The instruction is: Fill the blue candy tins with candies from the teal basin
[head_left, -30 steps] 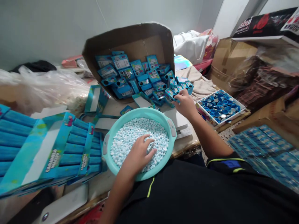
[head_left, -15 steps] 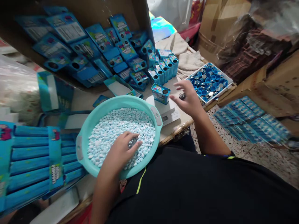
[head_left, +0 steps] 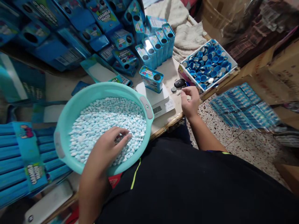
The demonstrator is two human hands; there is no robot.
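Note:
My left hand (head_left: pixel 108 144) rests on small pale-blue and white candies (head_left: pixel 93 115) in a turquoise basin (head_left: pixel 61 116). Its thumb and index finger are apart, while the other fingers are partly hidden. My right hand (head_left: pixel 191 101) is closed at the table edge, its fingertips bent towards the thumb; anything inside is hidden. Beside it lie a black key fob (head_left: pixel 179 83), a small round cap (head_left: pixel 173 89) and a thin metal piece (head_left: pixel 178 92). Upright on a white digital scale (head_left: pixel 164 107) stands a blue candy tin (head_left: pixel 151 81) with a dark round opening on top.
A white box of blue and silver caps (head_left: pixel 210 65) is at the right. Several blue tins (head_left: pixel 156 46) stand in a row behind the scale, near heaped tins (head_left: pixel 102 18). Blue packs (head_left: pixel 21 158) lie left; a cloth (head_left: pixel 189 34) lies behind.
My right hand has moved away from the tin, down towards the table edge, and its fingers have closed. The key fob is now uncovered. My left hand stays in the candies; the view has shifted.

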